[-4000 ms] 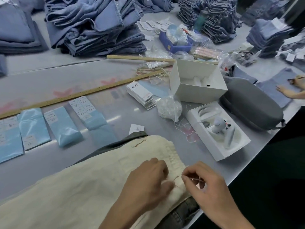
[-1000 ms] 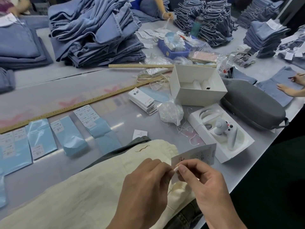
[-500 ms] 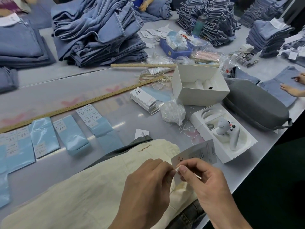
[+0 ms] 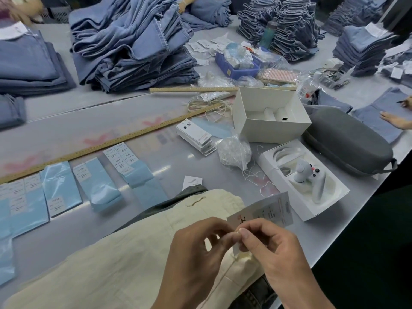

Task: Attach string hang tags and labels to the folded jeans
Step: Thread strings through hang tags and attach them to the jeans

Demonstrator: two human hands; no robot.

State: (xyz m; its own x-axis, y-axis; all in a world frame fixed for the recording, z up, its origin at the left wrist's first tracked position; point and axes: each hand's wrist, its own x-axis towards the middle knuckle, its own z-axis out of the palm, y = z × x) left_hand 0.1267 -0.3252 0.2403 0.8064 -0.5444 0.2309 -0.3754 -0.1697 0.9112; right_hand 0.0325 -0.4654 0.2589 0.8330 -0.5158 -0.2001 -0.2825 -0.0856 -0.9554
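Cream folded jeans (image 4: pixel 124 259) lie across the near table edge, on top of a darker pair. Above their waistband both hands meet at a white hang tag (image 4: pixel 272 210). My left hand (image 4: pixel 196 253) pinches the tag's string at its near end with thumb and forefinger. My right hand (image 4: pixel 274 248) pinches the same spot from the right, fingertips touching the left ones. The string itself is mostly hidden between the fingers. A stack of white hang tags (image 4: pixel 196 136) and a bag of strings (image 4: pixel 234 151) lie further back.
Pale blue label sheets (image 4: pixel 98 186) line the left, behind them a long wooden ruler (image 4: pixel 107 144). A white box (image 4: pixel 270 114), a tray with a white controller (image 4: pixel 305 177) and a grey case (image 4: pixel 347 141) sit at right. Denim stacks (image 4: pixel 133 43) fill the back. Another person's hand (image 4: pixel 394 119) works at far right.
Four seconds ago both hands worked a string at the cream waistband without a tag. Since one second ago they hold the hang tag there; the fingertips have closed tighter together.
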